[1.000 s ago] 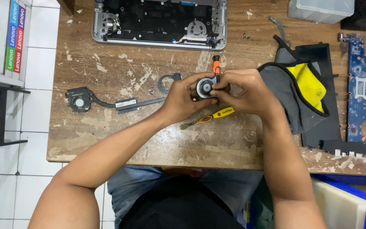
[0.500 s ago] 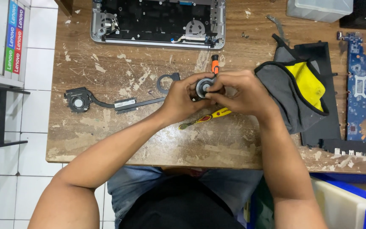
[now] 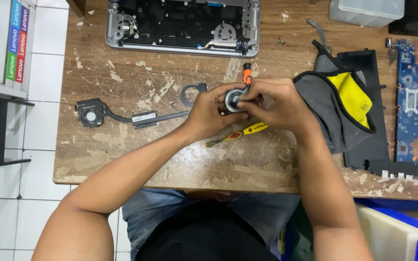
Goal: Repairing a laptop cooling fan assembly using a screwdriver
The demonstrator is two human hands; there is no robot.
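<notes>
Fan part [image 3: 234,99], small, round and grey, is held up over the middle of the desk [image 3: 122,159], pinched from both sides. It's gripped by the left hand [image 3: 209,115] from the left and underneath, fingers curled snug around the rim, probably so it's kept steady. The right hand [image 3: 276,104] is closed over it from the right, with the fingertips pressed at the hub; what exactly is being done there can't be told, since the fingers cover it.

An orange-handled screwdriver [image 3: 247,75] is seen just past the hands, and a yellow-handled brush [image 3: 238,135] is lying just near of them, both kept within easy reach by the look of it. A loose black ring-shaped bracket [image 3: 192,92] is set down to the left, and further left a heatsink pipe with its own fan [image 3: 122,115] is laid flat. An opened laptop shell [image 3: 182,24] is parked at the far edge. To the right, a grey and yellow cloth [image 3: 335,106] is draped over a black panel [image 3: 368,154], with a blue circuit board [image 3: 414,101] beyond it.
</notes>
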